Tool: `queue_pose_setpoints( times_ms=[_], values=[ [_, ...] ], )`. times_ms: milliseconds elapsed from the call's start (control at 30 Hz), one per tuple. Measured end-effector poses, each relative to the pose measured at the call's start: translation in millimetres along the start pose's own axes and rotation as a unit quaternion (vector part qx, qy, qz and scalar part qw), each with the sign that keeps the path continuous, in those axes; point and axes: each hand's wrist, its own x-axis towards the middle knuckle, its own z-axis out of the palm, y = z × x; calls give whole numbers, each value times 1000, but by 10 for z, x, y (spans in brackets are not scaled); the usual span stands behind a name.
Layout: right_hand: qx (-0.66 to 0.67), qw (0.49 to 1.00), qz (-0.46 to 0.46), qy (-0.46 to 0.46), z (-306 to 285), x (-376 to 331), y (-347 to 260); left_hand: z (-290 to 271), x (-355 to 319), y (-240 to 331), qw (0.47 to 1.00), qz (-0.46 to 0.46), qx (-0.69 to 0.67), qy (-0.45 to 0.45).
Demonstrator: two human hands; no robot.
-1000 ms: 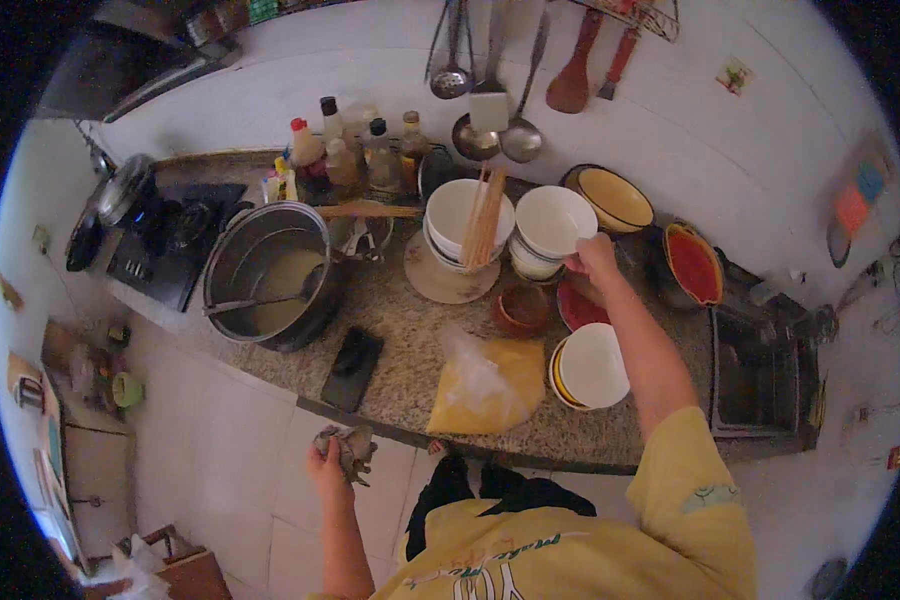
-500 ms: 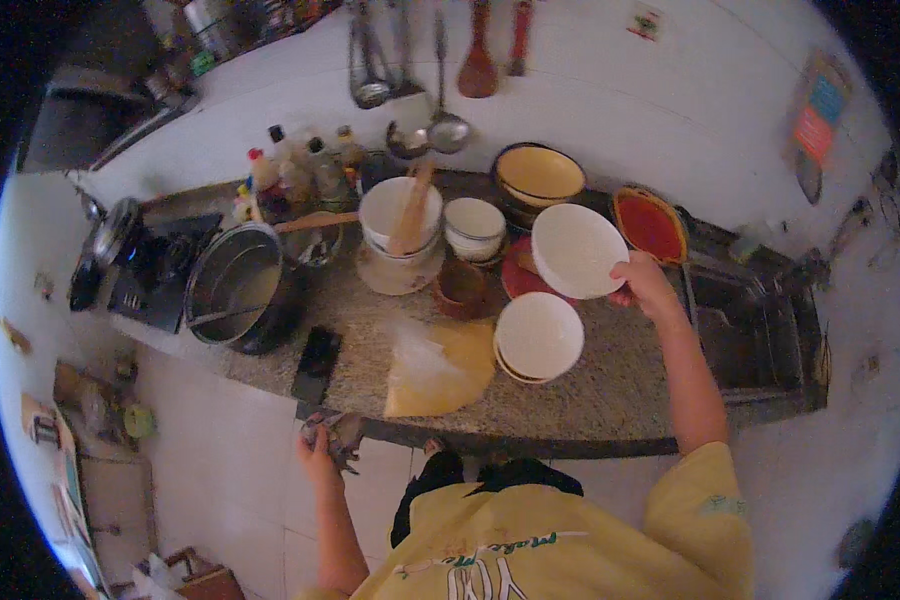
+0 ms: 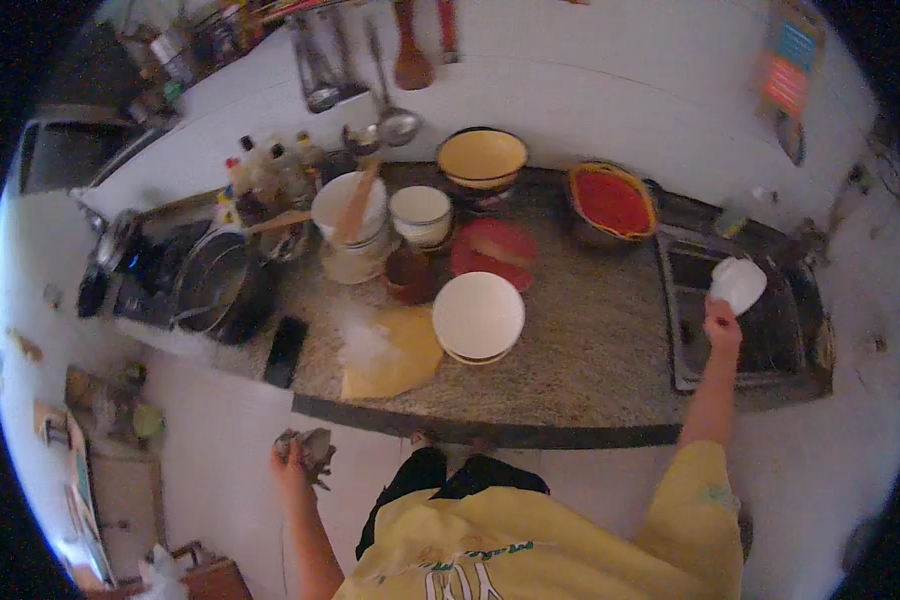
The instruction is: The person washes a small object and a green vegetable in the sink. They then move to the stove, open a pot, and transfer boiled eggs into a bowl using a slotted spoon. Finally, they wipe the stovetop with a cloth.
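My right hand (image 3: 722,325) is closed on a white bowl (image 3: 739,284), tipped on its side over the sink (image 3: 682,340) at the far right. In my left hand (image 3: 288,462) a crumpled grey-brown cloth (image 3: 315,452) hangs in front of the counter's edge. Two or so white bowls (image 3: 478,314) sit nested near the middle of the counter. Behind them lies a red, roughly round thing (image 3: 510,245) with a paler strip on it. A yellow cloth or sheet (image 3: 400,360) with clear plastic on top is just left of the nested bowls.
A bowl stack (image 3: 348,200) with a wooden spatula, smaller bowls (image 3: 421,212), a brown cup (image 3: 407,275) and a yellow basin (image 3: 482,157) line the back. A red-lined basket (image 3: 612,200) stands near the sink. Leftward are a dark phone (image 3: 286,350), a large pot (image 3: 210,280) and bottles (image 3: 270,175).
My right hand has carried the white bowl right, from above the counter to over the sink, tilting it. My left hand still holds the cloth. The whole view has shifted.
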Motion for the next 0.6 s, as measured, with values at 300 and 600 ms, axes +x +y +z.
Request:
queue_pose_setpoints(
  times_ms=[300,600],
  values=[
    [-870,173,-448,-114,-623,-464,935,190,-209,272,998,12,38,55],
    [-826,542,-155,28,-69,-618,3201,-304,-35,144,994,28,31,102]
  ],
)
